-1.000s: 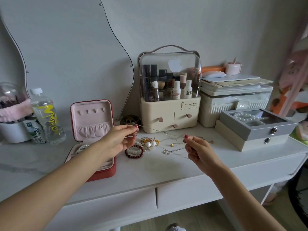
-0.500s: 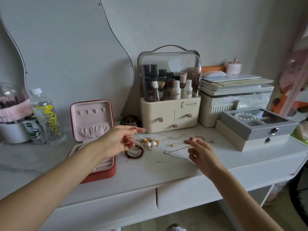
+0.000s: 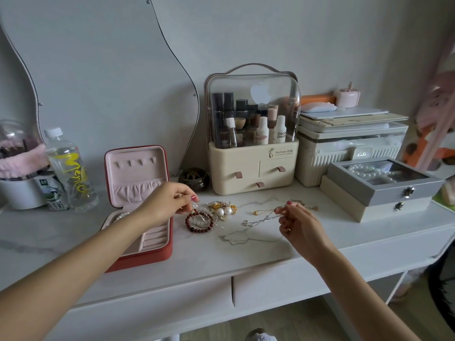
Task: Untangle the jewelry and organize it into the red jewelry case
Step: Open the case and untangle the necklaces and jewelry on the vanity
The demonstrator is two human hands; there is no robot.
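White vanity tabletop (image 3: 246,257) stretches under both my arms, grey wall behind. My left hand (image 3: 163,201) hovers over the open red jewelry case (image 3: 145,254), fingertips pinching something small and thin just above the dark red bead bracelet (image 3: 197,221). My right hand (image 3: 299,223) is curled, pinching a fine silver chain (image 3: 258,220) that trails left onto the top. Between my 2 hands lies the tangle of gold pieces and 2 pearls (image 3: 224,211). A cream cosmetics organizer (image 3: 253,166) stands behind.
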